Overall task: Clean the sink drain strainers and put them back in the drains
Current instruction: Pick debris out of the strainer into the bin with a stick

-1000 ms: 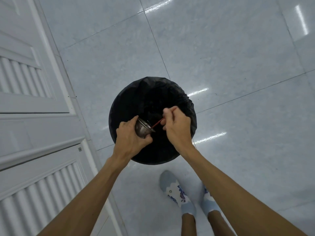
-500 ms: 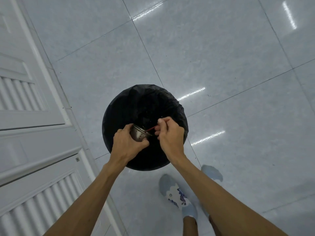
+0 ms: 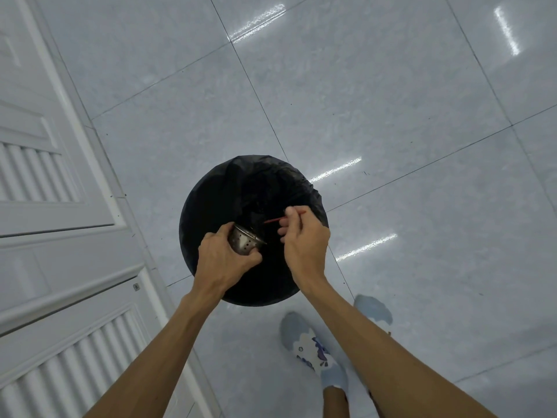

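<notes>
The perforated metal strainer point(image 3: 244, 242), clamped in the left hand point(image 3: 224, 262) over the black-lined bin point(image 3: 211, 191), sits tilted beside the thin red stick point(image 3: 278, 220) pinched by the right hand point(image 3: 304, 239), so a slackened hold could drop it among the rubbish.

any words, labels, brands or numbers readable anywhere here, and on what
None can be read.
Metal strainer in the left hand: only perforations, no marking.
Black bin bag: plain.
Socks: a blue pattern, no lettering legible.
Small tag on the cabinet door: too small to read.
</notes>
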The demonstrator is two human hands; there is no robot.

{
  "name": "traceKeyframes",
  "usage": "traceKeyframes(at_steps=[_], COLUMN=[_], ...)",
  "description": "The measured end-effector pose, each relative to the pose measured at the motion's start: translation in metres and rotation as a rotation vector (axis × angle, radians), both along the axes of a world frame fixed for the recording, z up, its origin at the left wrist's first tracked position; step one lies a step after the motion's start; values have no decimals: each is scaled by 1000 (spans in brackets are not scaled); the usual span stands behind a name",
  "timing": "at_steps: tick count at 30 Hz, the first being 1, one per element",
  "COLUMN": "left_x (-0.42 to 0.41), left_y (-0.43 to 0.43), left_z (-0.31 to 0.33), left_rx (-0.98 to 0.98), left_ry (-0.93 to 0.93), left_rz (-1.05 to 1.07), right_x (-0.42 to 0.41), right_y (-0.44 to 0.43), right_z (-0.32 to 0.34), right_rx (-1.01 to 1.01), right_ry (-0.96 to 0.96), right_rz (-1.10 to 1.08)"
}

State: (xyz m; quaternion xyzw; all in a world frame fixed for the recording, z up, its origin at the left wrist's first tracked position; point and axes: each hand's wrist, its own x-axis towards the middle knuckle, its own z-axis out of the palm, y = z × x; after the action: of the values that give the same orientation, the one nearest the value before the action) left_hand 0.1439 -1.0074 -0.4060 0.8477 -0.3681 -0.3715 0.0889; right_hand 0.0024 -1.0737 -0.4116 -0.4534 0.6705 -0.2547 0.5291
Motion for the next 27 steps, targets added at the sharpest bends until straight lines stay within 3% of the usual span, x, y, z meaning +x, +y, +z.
traceKeyframes(at_steps=[5, 8, 12, 15, 19, 23, 27], left_x=[4, 6, 9, 8, 5, 3, 4], left_y=[4, 7, 8, 8, 8, 8, 8], left_z=[0, -4, -6, -3, 1, 4, 4], left_rx=[4, -20, -75, -106, -140, -145, -139], left_ry=[45, 71, 110, 138, 141, 77, 38], left_rz=[32, 43, 11, 2, -22, -25, -62], right_x=[2, -1, -3, -4, -2, -1, 0], right_y=[1, -4, 0, -1, 6, -1, 3], right_z=[0, 1, 2, 6, 7, 6, 8], right_rx=[55, 26, 13, -22, 9, -92, -62], right_ry=[24, -23, -8, -64, -64, 0, -57], right_rz=[128, -46, 161, -19, 185, 32, 259])
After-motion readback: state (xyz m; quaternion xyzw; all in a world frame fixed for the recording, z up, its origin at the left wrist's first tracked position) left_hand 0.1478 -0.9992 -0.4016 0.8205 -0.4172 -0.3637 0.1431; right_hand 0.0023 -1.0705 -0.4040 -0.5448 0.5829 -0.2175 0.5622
